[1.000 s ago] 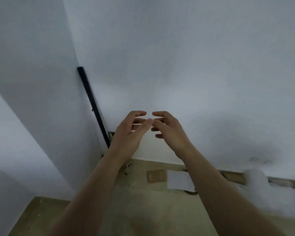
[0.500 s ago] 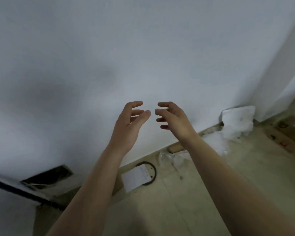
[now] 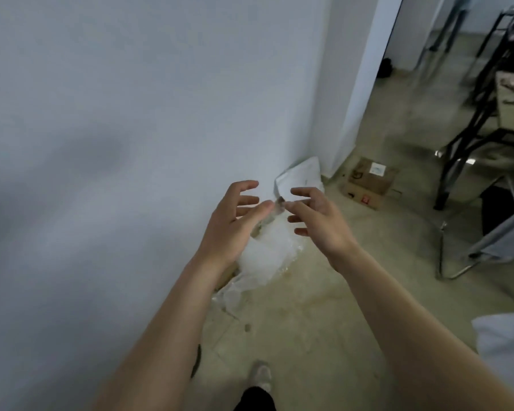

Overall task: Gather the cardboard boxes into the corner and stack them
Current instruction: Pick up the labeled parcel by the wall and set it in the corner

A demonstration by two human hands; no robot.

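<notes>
A brown cardboard box [image 3: 368, 182] with a white label lies on the floor at the right, beside the white wall's outer corner. My left hand [image 3: 232, 223] and my right hand [image 3: 318, 221] are raised in front of me, fingers spread and curled, palms facing each other, holding nothing. The box sits beyond my right hand, well apart from it.
White plastic wrap [image 3: 267, 253] and a white sheet [image 3: 300, 179] lie along the wall base under my hands. Black metal table legs [image 3: 457, 161] and a chair frame [image 3: 457, 262] stand at the right. My shoe [image 3: 260, 376] is on the beige floor.
My view has swung right along the wall, away from the corner with the black pole; the cardboard box and furniture have come into sight. Both hands stay raised and empty.
</notes>
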